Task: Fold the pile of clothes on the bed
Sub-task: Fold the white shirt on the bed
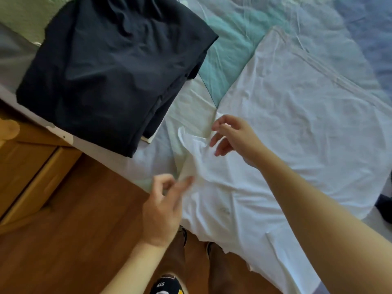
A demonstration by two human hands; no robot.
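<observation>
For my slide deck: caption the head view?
Both hands work a white shirt beside folded dark clothes.
</observation>
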